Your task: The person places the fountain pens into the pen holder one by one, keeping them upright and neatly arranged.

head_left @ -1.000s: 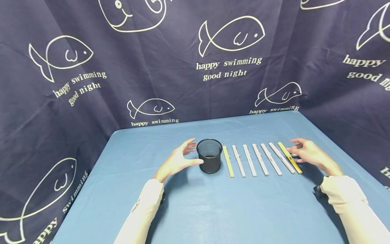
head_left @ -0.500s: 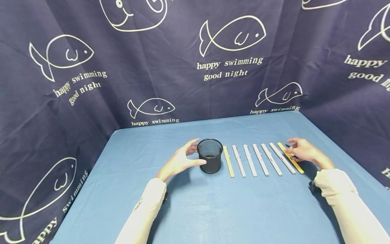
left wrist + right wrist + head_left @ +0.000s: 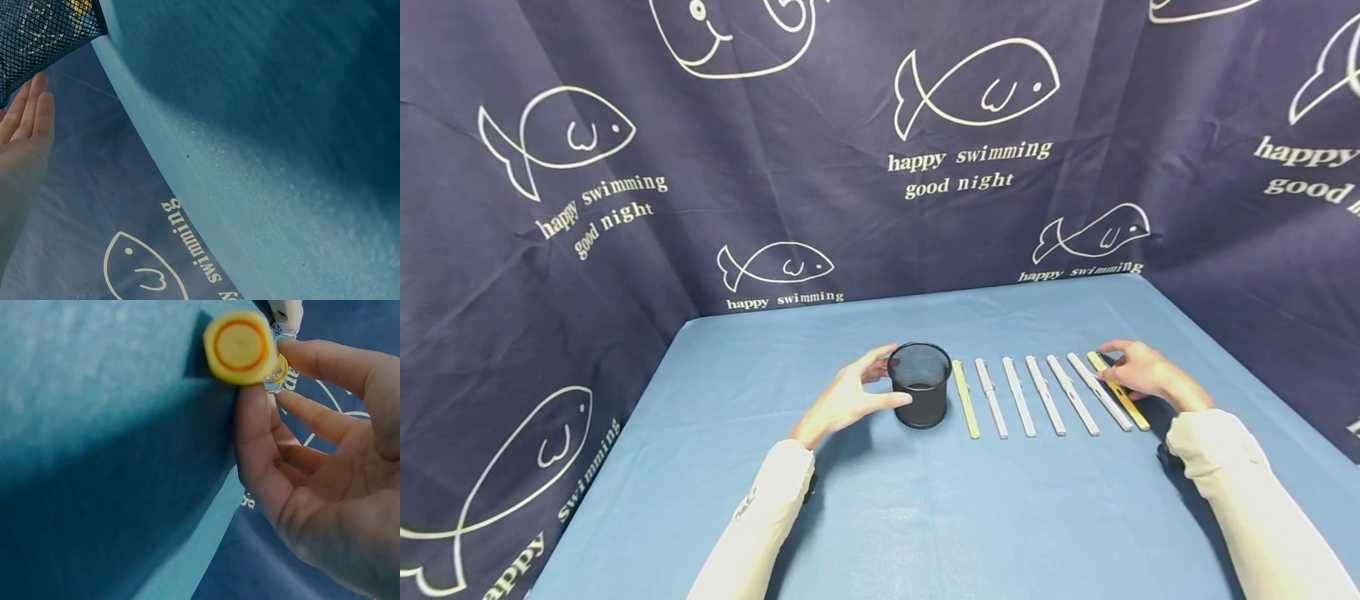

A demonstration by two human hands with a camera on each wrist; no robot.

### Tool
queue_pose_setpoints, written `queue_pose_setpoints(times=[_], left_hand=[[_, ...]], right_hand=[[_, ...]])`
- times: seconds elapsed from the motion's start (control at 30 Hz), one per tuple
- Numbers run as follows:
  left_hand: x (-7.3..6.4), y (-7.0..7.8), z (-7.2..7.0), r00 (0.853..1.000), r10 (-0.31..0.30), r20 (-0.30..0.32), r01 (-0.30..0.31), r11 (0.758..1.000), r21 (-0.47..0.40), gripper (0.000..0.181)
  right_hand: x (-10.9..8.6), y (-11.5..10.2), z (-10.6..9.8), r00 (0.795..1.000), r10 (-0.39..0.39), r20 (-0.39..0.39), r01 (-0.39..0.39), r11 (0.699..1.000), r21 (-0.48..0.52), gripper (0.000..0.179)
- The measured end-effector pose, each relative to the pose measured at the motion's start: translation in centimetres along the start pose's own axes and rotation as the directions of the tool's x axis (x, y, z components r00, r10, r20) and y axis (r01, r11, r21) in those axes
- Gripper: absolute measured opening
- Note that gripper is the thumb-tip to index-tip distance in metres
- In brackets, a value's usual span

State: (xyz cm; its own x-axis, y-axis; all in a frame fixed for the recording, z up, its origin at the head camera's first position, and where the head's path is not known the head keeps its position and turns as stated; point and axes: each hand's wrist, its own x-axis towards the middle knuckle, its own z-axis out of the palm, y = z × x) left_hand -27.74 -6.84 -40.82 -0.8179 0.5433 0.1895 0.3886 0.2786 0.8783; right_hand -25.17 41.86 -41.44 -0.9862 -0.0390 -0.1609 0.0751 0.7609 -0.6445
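A black mesh pen holder (image 3: pixel 922 408) stands upright on the blue cloth. My left hand (image 3: pixel 842 402) holds it from the left, thumb across the front and fingers behind; in the left wrist view the straight fingers (image 3: pixel 28 115) meet the mesh (image 3: pixel 44 31). At the right end of a row of pens, my right hand (image 3: pixel 1150 372) pinches a yellow pen (image 3: pixel 1137 414) near its middle. The right wrist view looks at the pen's round end (image 3: pixel 240 349), with thumb and fingers on either side of the barrel.
Several white pens (image 3: pixel 1017 398) lie side by side between the holder and the yellow pen. A pale yellow pen (image 3: pixel 966 400) lies closest to the holder. Behind the blue-covered table (image 3: pixel 925 517) hangs a dark blue curtain (image 3: pixel 820 183) with white fish prints.
My right hand has moved left and its fingers have come onto the yellow pen. My left hand has moved slightly right, drawing in around the pen holder.
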Motion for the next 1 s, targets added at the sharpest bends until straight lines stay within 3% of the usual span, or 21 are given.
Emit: queue_pose_setpoints(times=[0.2, 0.43, 0.73, 1.0], left_hand=[[0.1, 0.0, 0.1, 1.0, 0.009, 0.0, -0.009, 1.0, -0.021, 0.078], [0.2, -0.2, 0.0, 1.0, 0.018, 0.003, -0.018, 1.0, -0.022, 0.076], [0.4, -0.2, 0.2, 1.0, 0.001, -0.024, -0.002, 0.999, -0.032, 0.072], [0.6, -0.4, 0.3, 0.998, -0.008, -0.058, 0.007, 1.0, -0.021, 0.07]], right_hand=[[0.3, 0.1, -0.3, 1.0, 0.005, 0.03, -0.004, 1.0, -0.029, 0.059], [0.4, 0.2, -0.5, 0.998, 0.021, 0.058, -0.023, 0.999, 0.025, 0.057], [-0.9, 0.3, -1.0, 0.999, 0.019, 0.03, -0.025, 0.98, 0.198, 0.056], [-1.9, 0.6, -0.8, 0.995, -0.075, -0.062, 0.092, 0.926, 0.367, 0.05]])
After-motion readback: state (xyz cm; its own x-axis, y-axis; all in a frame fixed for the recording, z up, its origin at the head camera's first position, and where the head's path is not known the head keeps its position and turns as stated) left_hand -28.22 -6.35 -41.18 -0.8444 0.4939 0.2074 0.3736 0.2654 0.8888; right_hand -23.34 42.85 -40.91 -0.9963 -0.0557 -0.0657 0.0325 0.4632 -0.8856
